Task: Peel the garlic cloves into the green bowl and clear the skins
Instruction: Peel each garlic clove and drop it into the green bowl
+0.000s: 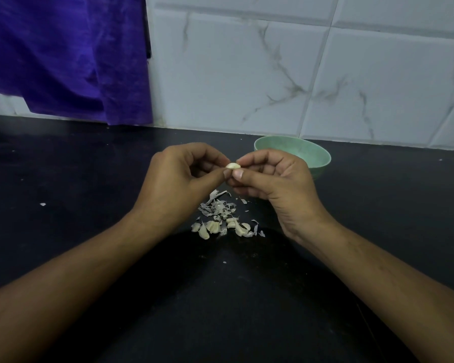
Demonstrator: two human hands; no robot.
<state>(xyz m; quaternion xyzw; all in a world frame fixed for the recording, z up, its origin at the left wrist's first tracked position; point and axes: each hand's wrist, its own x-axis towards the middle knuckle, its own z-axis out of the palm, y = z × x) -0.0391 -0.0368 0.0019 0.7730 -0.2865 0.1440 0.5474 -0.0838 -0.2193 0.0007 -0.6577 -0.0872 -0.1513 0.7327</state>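
Both hands meet above the black counter and pinch one pale garlic clove (232,166) between fingertips and thumbs. My left hand (178,179) holds it from the left, my right hand (270,179) from the right, fingers curled. Behind my right hand stands the green bowl (315,156), partly hidden by it; I cannot see what lies inside. Below the hands, a heap of papery garlic skins (216,206) lies on the counter, with several unpeeled cloves (212,227) at its near side.
The black counter (89,179) runs to a white marble-patterned tiled wall (325,74) at the back. A purple cloth (63,56) hangs at the back left, reaching down to the counter. Stray skin flakes (42,204) lie on the counter to the left.
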